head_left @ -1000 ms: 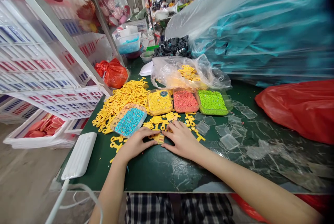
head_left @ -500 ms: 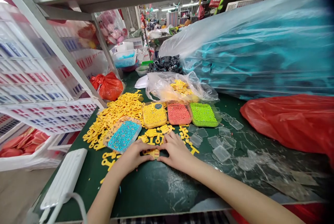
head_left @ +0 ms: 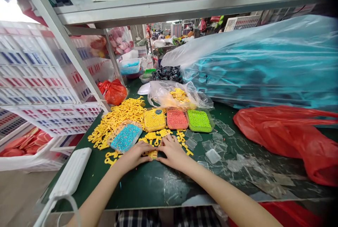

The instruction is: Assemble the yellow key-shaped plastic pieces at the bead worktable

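— Yellow plastic piece [head_left: 153,154]: where?
— Flat on green mat [head_left: 158,188], between left hand [head_left: 133,157] and right hand [head_left: 173,152], just in front of blue tray [head_left: 126,137].

— Fingers?
— Left: curled close together, tips on left edge of piece. Right: laid flat and close together, tips on right edge. Pressing down or pinching: cannot tell, piece mostly covered.

— Why held from both sides?
— Probably to stop so small and light a part sliding on smooth mat; wrists resting low, likely for steadiness.

— Bead trays?
— Yellow tray [head_left: 154,119], red tray [head_left: 176,118] and green tray [head_left: 199,120] in a row just beyond the hands, side by side. Blue tray set at an angle, near left hand. Tops open and colours kept apart, presumably to stay unmixed and near to hand.

— Surroundings?
— Heap [head_left: 118,116] of like yellow parts left of the row, spilling toward left hand. Clear lids [head_left: 212,155] scattered on mat to the right. Red bag [head_left: 290,139] well apart, at right edge.
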`<control>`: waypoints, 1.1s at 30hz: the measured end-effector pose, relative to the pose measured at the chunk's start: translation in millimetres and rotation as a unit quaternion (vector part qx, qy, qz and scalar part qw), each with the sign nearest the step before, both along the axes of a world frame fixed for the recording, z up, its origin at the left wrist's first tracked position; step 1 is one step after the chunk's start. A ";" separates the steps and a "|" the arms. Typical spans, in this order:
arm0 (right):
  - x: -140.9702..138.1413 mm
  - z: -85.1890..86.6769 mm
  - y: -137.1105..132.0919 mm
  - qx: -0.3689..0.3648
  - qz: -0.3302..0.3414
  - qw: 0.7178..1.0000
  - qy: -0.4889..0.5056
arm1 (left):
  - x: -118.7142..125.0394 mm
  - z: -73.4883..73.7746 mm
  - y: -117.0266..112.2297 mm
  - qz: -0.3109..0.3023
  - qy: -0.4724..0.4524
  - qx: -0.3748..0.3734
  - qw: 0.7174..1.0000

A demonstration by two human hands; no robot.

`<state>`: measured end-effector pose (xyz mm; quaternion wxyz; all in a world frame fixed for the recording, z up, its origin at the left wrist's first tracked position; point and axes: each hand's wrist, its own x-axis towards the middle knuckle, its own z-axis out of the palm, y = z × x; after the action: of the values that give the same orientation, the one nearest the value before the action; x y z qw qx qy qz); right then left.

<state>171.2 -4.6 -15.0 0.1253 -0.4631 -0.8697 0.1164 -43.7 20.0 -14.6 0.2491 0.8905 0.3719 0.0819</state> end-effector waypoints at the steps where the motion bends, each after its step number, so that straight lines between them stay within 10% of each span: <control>1: 3.0 -0.7 0.1 0.027 0.016 0.999 -0.005 | -0.3 0.5 -1.9 0.007 0.007 0.010 1.000; 9: 25.5 10.1 19.1 0.177 -0.151 0.972 -0.024 | 6.8 47.0 11.0 0.050 0.028 0.094 0.994; 17: 47.9 5.7 32.8 0.205 -0.294 0.933 -0.033 | 130.9 134.0 162.0 0.022 -0.060 0.249 0.966; 21: 49.9 1.9 35.5 0.187 -0.296 0.936 -0.033 | 149.1 122.3 188.1 0.161 -0.089 0.322 0.929; 27: 37.0 -0.9 30.1 0.204 -0.175 0.963 -0.010 | 80.6 83.1 139.4 0.222 -0.049 0.338 0.913; 33: 26.6 -14.3 24.9 0.110 -0.110 0.987 -0.038 | 30.5 58.1 70.6 0.116 0.034 0.188 0.975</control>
<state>197.8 20.2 -29.3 0.1541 -0.5437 -0.8250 -0.0125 -13.3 90.6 43.5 0.0535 0.8745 0.4587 0.1481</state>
